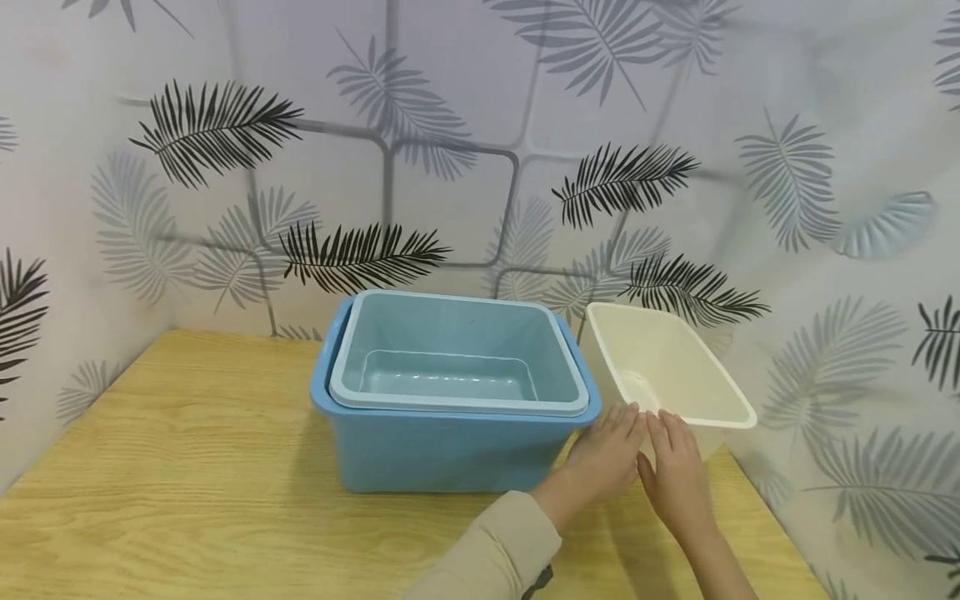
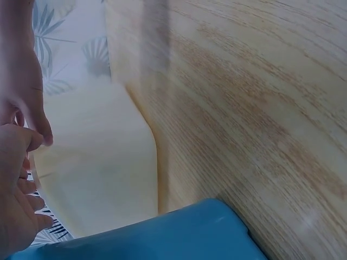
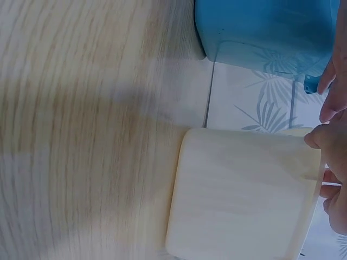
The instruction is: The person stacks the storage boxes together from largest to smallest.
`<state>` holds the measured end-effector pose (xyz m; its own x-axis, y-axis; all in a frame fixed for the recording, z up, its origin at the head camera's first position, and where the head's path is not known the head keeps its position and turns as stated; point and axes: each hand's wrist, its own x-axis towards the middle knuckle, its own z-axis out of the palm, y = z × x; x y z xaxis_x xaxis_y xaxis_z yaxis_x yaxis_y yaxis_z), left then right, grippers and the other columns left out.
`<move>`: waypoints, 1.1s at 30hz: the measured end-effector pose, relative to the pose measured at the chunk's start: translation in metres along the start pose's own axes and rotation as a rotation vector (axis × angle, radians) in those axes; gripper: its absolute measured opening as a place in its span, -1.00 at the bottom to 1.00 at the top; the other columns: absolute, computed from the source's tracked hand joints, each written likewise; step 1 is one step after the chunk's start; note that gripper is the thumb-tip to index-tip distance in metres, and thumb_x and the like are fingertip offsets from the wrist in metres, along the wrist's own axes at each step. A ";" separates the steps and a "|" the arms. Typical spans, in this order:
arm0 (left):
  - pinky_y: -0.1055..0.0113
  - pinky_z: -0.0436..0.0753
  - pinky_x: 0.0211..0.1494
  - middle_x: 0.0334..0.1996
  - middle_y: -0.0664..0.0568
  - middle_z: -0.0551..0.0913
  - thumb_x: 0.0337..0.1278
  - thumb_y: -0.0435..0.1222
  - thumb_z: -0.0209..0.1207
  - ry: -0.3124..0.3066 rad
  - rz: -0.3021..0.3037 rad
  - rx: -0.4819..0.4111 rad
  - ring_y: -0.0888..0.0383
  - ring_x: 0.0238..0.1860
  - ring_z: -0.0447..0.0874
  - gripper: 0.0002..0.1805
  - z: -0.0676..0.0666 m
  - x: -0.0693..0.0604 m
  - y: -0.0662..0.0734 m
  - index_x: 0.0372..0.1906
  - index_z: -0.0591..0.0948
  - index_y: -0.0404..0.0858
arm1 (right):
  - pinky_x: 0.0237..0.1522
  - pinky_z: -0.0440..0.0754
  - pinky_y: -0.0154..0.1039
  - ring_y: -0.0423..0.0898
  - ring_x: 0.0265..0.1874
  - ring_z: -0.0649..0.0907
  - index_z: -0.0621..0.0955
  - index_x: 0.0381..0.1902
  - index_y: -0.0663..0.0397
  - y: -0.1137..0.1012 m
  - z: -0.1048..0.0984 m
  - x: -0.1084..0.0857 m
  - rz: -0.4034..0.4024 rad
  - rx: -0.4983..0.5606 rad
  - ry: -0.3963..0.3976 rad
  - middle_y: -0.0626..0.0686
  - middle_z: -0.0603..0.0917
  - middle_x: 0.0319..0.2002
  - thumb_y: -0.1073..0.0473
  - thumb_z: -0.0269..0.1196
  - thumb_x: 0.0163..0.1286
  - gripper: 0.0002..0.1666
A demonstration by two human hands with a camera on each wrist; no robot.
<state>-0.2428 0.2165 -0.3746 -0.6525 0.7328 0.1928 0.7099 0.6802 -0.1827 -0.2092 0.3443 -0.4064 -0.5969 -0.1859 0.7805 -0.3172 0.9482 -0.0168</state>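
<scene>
A cream plastic bin [image 1: 675, 358], with its opening up, stands at the right end of the table. Both hands meet at its near rim. My left hand [image 1: 611, 450] holds the rim near the left front corner, fingers over the edge. Beside it, my right hand [image 1: 678, 475] grips the same rim; in the right wrist view its thumb lies on the outer wall and its fingers reach past the edge. To the left sits a blue bin [image 1: 450, 454] with a lighter blue bin [image 1: 457, 321] nested inside it.
The wood-grain table [image 1: 187, 475] extends left and in front of the bins. A leaf-patterned wall covering [image 1: 465, 200] rises close behind and along the right side. The large blue bin's rim is close to the left hand.
</scene>
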 end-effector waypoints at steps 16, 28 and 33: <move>0.41 0.09 0.46 0.43 0.10 0.13 0.33 -0.03 -0.11 0.054 0.037 0.092 0.18 0.45 0.06 -0.37 -0.001 -0.005 -0.003 0.42 0.14 -0.15 | 0.08 0.42 0.24 0.41 0.02 0.46 0.45 -0.01 0.58 -0.002 0.001 0.001 0.023 -0.003 -0.015 0.47 0.52 -0.05 0.64 0.27 -0.18 -0.37; 0.42 0.09 0.46 0.44 0.08 0.10 0.30 -0.07 -0.04 0.036 0.008 -0.053 0.12 0.44 0.07 -0.38 -0.002 -0.006 -0.005 0.40 0.15 -0.15 | -0.14 0.60 0.11 0.35 -0.08 0.54 0.51 -0.11 0.54 -0.003 -0.011 -0.003 0.032 -0.038 0.016 0.41 0.59 -0.15 0.66 0.11 -0.19 -0.47; 0.39 0.09 0.46 0.43 0.02 0.11 0.28 -0.09 -0.01 0.057 0.017 -0.056 0.08 0.44 0.08 -0.37 0.003 -0.006 -0.005 0.39 0.15 -0.17 | -0.27 0.65 0.08 0.33 -0.15 0.60 0.57 -0.22 0.49 -0.008 -0.019 -0.003 0.078 -0.066 0.050 0.37 0.64 -0.23 0.66 0.09 -0.19 -0.55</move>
<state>-0.2430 0.2089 -0.3775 -0.6250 0.7411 0.2452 0.7357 0.6642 -0.1322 -0.1907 0.3418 -0.3969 -0.5802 -0.0995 0.8084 -0.2211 0.9745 -0.0387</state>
